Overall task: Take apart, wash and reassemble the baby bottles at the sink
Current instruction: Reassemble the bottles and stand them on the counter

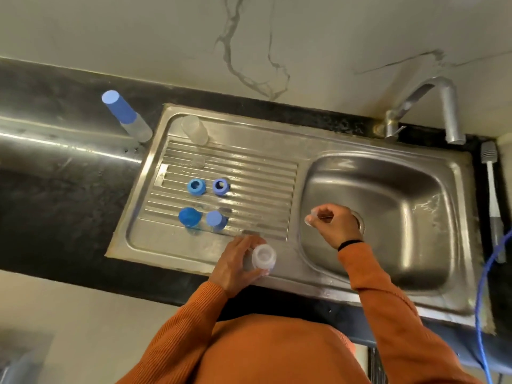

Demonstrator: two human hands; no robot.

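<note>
A: Where are the hands?

B: The left hand [238,261] is at the drainboard's [249,167] near edge, fingers curled round a clear bottle [263,256] with its open mouth up. The right hand [333,224] is over the basin's [388,217] left side, near the drain, fingers bunched and pinching a small clear piece [311,217], maybe a teat, though it is too blurred to tell.

A: And the other bottle parts?

B: On the drainboard ribs stand two blue rings [197,186], side by side, each with a hole in the top. Nearer the front edge are two blue caps [189,216], the left one a brighter blue. A second clear bottle [194,130] stands in the drainboard's far left corner, mouth up. A small clear piece [199,161] lies on the ribs just in front of it.

A: Anything still in one piece?

B: One capped bottle [127,115] with a tall blue cap stands on the dark surface [55,189], just off the sink's far left corner.

A: What else is about?

B: The tap [432,106] rises at the sink's far right corner, its spout pointing down just behind the basin's far edge. A brush [491,195] lies along the right edge of the sink, and a blue cord [482,300] runs down past it. Both sleeves [382,286] are orange, and a dark band [349,243] circles the right wrist.
</note>
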